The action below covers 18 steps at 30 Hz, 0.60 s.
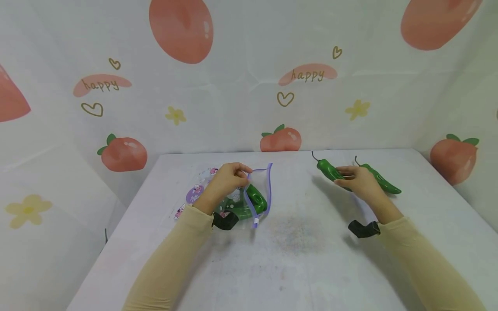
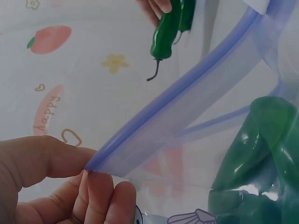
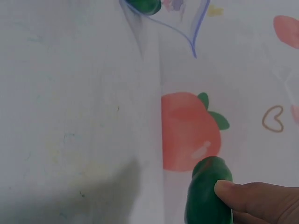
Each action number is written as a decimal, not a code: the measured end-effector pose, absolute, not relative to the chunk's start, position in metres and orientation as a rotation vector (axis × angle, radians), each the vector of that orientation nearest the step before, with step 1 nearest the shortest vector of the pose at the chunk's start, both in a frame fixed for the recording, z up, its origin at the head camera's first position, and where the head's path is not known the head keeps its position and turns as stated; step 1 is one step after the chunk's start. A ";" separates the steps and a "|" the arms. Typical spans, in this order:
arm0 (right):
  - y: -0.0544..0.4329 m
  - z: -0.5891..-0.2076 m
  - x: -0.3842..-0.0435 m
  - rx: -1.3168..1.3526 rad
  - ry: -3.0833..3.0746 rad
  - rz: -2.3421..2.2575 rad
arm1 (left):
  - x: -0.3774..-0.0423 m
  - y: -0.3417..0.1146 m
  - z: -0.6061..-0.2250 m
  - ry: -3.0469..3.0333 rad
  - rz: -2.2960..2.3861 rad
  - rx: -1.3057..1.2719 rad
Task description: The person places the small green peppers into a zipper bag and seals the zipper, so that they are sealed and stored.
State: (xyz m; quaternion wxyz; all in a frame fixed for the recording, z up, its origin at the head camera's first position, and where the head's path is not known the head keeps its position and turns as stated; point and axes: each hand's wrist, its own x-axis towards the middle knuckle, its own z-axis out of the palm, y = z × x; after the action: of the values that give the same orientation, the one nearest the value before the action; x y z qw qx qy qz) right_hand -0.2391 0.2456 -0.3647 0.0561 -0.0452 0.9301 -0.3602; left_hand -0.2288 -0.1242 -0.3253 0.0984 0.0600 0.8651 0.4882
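A clear zip bag (image 1: 269, 190) with a purple closure lies on the left half of the table, its mouth spread toward the right. Several green peppers (image 1: 254, 198) show through the plastic. My left hand (image 1: 229, 179) pinches the bag's rim between thumb and fingers; the left wrist view shows the purple edge (image 2: 154, 109) in that pinch. Over on the right, my right hand (image 1: 359, 179) holds a long green pepper (image 1: 328, 169), stem pointing away, raised above its shadow. In the right wrist view the thumb (image 3: 247, 196) presses on this pepper's side.
Just beyond the right hand, another green pepper (image 1: 383, 180) with a curved stem rests on the white table (image 1: 303, 268). A printed curtain (image 1: 233, 99) hangs behind the table's back edge. A thin dark stem (image 1: 106, 235) pokes up by the left edge.
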 end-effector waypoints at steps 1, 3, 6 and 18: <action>0.244 -0.364 -0.238 -0.138 2.822 -1.099 | -0.229 -0.124 -0.326 2.559 1.443 0.178; 0.240 -0.364 -0.236 -0.144 2.823 -1.112 | -0.229 -0.124 -0.326 2.559 1.442 0.178; 0.235 -0.362 -0.232 -0.148 2.815 -1.126 | -0.228 -0.124 -0.326 2.559 1.443 0.178; 0.216 -0.357 -0.220 -0.247 2.866 -1.124 | -0.228 -0.124 -0.326 2.546 1.468 0.184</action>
State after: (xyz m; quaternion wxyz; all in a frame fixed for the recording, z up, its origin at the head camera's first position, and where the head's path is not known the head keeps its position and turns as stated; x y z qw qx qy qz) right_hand -0.2197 0.2164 -0.3570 0.0265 -0.0799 0.9277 -0.3638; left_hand -0.2276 -0.1243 -0.3263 0.0983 0.0621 0.8605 0.4960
